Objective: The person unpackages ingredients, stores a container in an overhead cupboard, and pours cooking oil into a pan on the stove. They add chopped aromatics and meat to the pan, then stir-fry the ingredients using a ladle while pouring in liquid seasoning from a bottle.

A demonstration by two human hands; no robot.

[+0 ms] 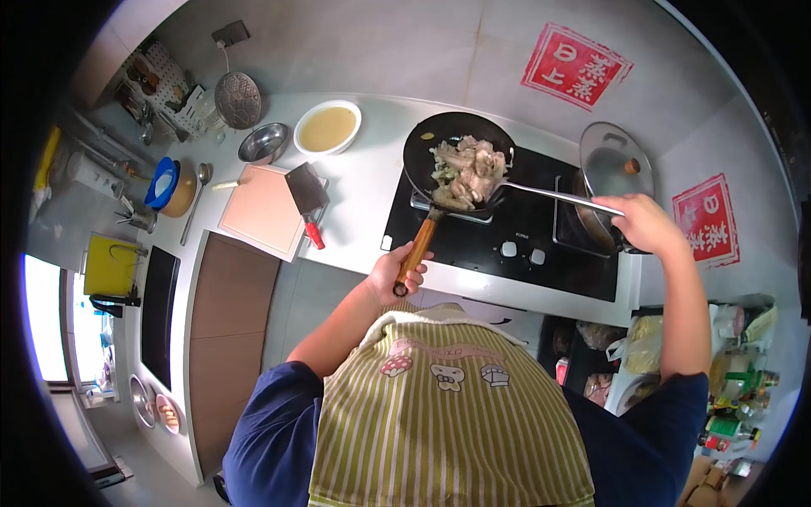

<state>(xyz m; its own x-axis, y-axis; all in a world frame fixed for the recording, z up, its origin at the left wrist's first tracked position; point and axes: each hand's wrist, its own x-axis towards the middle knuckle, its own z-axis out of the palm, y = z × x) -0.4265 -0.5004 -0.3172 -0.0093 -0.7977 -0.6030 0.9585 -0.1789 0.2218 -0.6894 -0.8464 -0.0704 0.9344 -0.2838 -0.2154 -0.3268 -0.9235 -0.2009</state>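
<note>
My left hand is wrapped round the wooden handle of a dark wok, which sits over the left side of the black cooktop. Pale chunks of meat with some green pieces lie in the wok. In my right hand is the end of a long metal spatula. It reaches leftward over the hob, and its tip is hidden at the meat's right edge.
A glass lid leans at the back right, by a second pot. Left of the cooktop are a bowl of yellowish liquid, a metal bowl, and a cutting board with a red-handled cleaver.
</note>
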